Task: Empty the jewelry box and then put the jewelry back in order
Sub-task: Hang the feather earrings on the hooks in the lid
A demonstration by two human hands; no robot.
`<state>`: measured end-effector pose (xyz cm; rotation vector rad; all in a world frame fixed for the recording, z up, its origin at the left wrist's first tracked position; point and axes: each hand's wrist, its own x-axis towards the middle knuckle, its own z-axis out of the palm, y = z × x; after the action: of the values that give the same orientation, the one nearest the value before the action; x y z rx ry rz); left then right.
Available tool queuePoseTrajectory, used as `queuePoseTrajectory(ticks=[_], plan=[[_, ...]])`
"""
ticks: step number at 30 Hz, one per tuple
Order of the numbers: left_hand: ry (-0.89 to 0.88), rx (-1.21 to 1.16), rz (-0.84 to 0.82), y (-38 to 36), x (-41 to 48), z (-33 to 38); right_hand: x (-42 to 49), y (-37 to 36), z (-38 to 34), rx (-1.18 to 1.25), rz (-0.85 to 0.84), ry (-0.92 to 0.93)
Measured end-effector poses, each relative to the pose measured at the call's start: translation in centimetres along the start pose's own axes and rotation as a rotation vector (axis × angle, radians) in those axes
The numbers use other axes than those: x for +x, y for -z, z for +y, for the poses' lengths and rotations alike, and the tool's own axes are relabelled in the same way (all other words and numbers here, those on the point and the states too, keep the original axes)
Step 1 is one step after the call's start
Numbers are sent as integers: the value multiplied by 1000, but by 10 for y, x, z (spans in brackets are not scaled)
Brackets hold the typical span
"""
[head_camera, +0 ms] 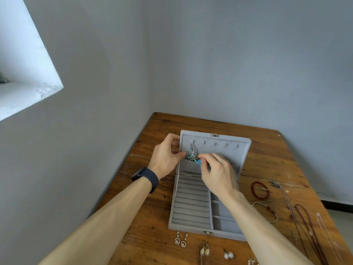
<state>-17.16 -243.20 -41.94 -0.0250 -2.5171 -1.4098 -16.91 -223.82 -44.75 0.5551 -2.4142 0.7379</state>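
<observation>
Head view, looking down at a wooden counter (pixel 152 236) pushed into a grey corner. A grey velvet jewelry box (pixel 191 207) stands open on it, its ring rolls and side compartments bare. The lid (pixel 225 148) is propped upright, showing a row of small hooks above a flat pocket (pixel 188 166).

The left hand (pixel 166 155), a dark band on its wrist, grips the lid's left edge with curled fingers, the thumb resting by a pair of turquoise earrings (pixel 192 153). These hang from the leftmost hook (pixel 191 140), their lower ends at the pocket's mouth. The right hand (pixel 217 173) pinches those lower ends between thumb and fingers (pixel 208 157).

Heart earrings (pixel 181 240), oval earrings (pixel 205 250) and pearl studs (pixel 228 255) lie in front of the box. A red bead bracelet (pixel 259 190) and necklaces (pixel 305 226) lie to its right.

With the box otherwise bare, this looks like either the last piece coming off or the first going back; which one cannot be told. Either way, the next move calls for a light pinch and a steadied lid, so the ear wires clear or seat on the hook without snagging.
</observation>
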Motion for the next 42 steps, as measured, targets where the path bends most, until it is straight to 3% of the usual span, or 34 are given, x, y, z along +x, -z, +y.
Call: queuePoseTrajectory(ticks=[8, 14, 22, 28, 34, 42], plan=[[1, -6, 3, 0, -1, 1, -8, 1, -2, -88, -10, 137], [9, -2, -5, 1, -1, 2, 0, 2, -1, -166, 44, -19], [13, 6, -3, 0, 0, 2, -7, 1, -5, -257, -160, 16], [30, 7, -6, -1, 1, 2, -10, 5, 0, -276, -65, -11], [36, 17, -3, 0, 1, 3, -9, -2, -10, -278, -207, -28], [45, 10, -11, -1, 1, 3, -11, 2, -6, -275, -207, -40]])
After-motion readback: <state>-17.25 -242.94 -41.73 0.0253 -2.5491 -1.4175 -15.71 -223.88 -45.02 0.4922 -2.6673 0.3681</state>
